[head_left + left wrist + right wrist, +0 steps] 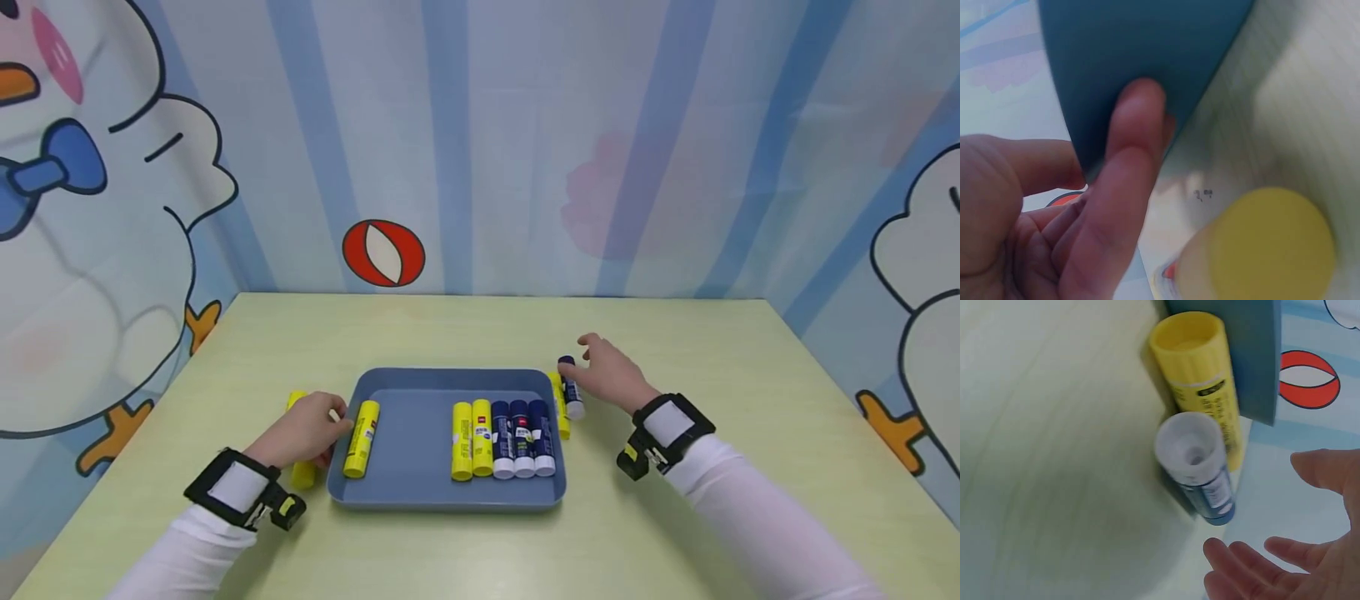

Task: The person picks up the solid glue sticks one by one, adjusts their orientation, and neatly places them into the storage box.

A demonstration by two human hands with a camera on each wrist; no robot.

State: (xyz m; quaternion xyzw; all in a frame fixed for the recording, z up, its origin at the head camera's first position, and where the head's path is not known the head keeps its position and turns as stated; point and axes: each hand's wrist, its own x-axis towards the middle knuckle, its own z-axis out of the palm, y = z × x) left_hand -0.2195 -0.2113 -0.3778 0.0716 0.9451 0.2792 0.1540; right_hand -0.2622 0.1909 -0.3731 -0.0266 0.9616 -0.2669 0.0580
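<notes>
A blue-grey tray (412,493) holds one yellow glue stick (362,439) at its left, and two yellow glue sticks (462,442) beside three navy glue sticks (522,439) at its right. My left hand (303,429) pinches the tray's left rim; in the left wrist view a finger lies along the tray wall (1147,37). Below that hand, another yellow glue stick (303,475) is partly hidden. My right hand (611,372) is beside a navy glue stick (1200,469) with a white base, fingers spread apart from it. Between that stick and the tray lies a yellow glue stick (1200,375).
The pale wooden table (450,554) extends around the tray. Behind it hangs a striped blue backdrop (510,150) with cartoon figures. Each wrist wears a black strap with a small camera (637,454).
</notes>
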